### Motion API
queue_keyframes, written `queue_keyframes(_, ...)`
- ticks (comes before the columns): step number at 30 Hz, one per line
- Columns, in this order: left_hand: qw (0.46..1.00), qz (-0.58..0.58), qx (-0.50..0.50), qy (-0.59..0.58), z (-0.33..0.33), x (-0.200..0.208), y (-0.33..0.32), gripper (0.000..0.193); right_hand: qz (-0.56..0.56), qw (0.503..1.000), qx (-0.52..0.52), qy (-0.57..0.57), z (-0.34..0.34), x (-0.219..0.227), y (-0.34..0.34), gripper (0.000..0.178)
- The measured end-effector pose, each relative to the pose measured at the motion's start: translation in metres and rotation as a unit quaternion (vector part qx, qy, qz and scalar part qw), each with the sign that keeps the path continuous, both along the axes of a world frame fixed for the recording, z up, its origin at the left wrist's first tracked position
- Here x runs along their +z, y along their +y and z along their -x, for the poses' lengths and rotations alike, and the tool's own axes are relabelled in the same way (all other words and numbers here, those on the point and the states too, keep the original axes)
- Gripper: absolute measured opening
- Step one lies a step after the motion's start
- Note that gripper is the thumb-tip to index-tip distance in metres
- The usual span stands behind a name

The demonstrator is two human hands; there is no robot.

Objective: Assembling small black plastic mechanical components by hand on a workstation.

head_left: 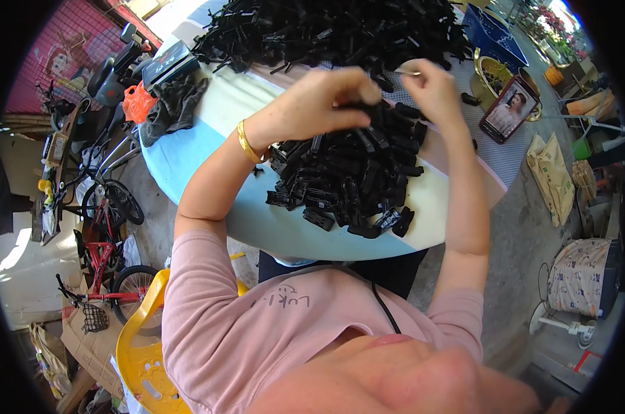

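Observation:
My left hand (pixel 326 100), with a gold bangle (pixel 249 143) at its wrist, is curled above a heap of small black plastic parts (pixel 347 172). Dark shapes show between its thumb and fingers, but blur hides whether that is a held part or the heap behind. To its right, my right hand (pixel 433 93) is raised with thumb and fingertips pinched on a thin, shiny sliver (pixel 407 72), too small to name. The two hands are apart. Several of the black parts lie loose at the near table edge.
A much larger pile of black parts (pixel 333 31) covers the far side of the cloth-covered table (pixel 223 172). A phone (pixel 510 109) leans by a gold-coloured pot (pixel 490 74) at right, near a blue bin (pixel 491 34). Dark cloth (pixel 178 103) and an orange-red bag (pixel 137 103) lie left.

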State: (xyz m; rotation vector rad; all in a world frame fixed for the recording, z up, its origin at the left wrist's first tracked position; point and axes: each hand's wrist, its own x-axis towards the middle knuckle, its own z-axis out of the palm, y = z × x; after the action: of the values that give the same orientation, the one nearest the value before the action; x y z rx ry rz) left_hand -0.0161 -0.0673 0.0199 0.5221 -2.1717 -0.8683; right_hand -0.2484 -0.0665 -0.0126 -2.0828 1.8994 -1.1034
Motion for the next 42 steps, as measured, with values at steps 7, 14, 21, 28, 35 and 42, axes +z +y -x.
queue_keyframes(7, 0.964, 0.118, -0.210, -0.111, 0.003, -0.005, -0.004, 0.025, -0.056, 0.990, 0.023, 0.125, -0.009, -0.054, -0.037, 0.025)
queue_keyframes(14, 0.975, -0.219, -0.019, 0.022, -0.002, -0.010, -0.022, 0.030, -0.122, 0.984, -0.006, 0.130, -0.004, -0.029, -0.025, 0.029)
queue_keyframes(21, 0.849, -0.482, -0.202, 0.079, -0.010, -0.025, -0.053, 0.060, 0.203, 0.967, 0.153, 0.001, -0.036, 0.002, 0.017, 0.029)
queue_keyframes(28, 0.812, -0.478, -0.332, 0.048, -0.015, -0.021, -0.049, 0.068, 0.325, 0.913, 0.236, 0.076, -0.040, 0.001, 0.024, 0.038)
queue_keyframes(35, 0.826, -0.470, -0.309, 0.039, -0.013, -0.011, -0.037, 0.065, 0.379, 0.873, 0.268, 0.154, -0.041, 0.009, 0.032, 0.043)
queue_keyframes(42, 0.838, -0.483, -0.240, 0.081, -0.007, -0.007, -0.027, 0.040, 0.316, 0.924, 0.209, 0.052, -0.039, 0.008, 0.027, 0.048)
